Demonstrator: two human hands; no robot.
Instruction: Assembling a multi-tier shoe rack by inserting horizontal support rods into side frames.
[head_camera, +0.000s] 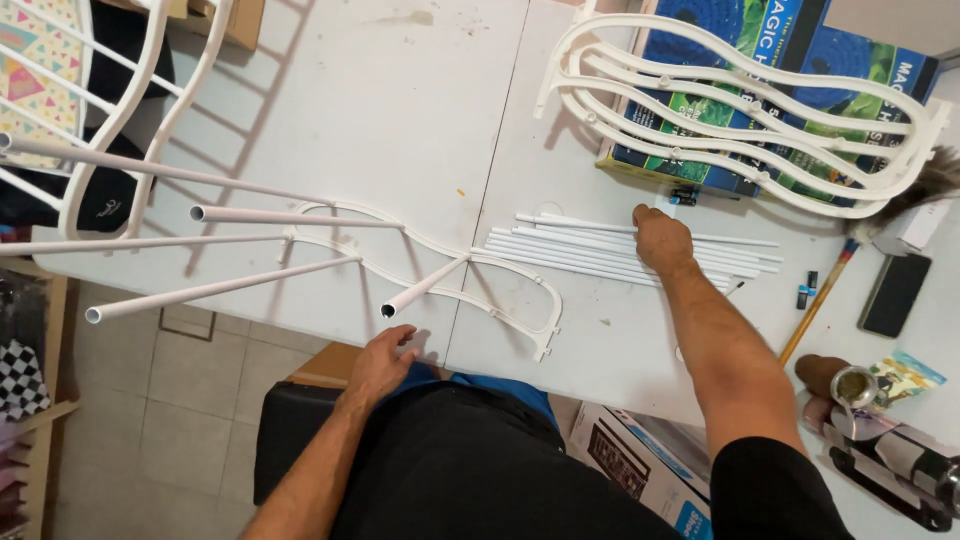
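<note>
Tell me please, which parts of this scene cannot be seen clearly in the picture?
- Head view: the right hand covers the spot where it meets the white tubes; its grip cannot be told.
- The left hand rests at the table edge; its palm side is hidden.
- The white rack is cut off by the left edge.
- The small batteries are too small for detail.

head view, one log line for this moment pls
left hand: at table edge, near tube | right hand: on loose white tubes | wavy rack frame: resting on blue box
</note>
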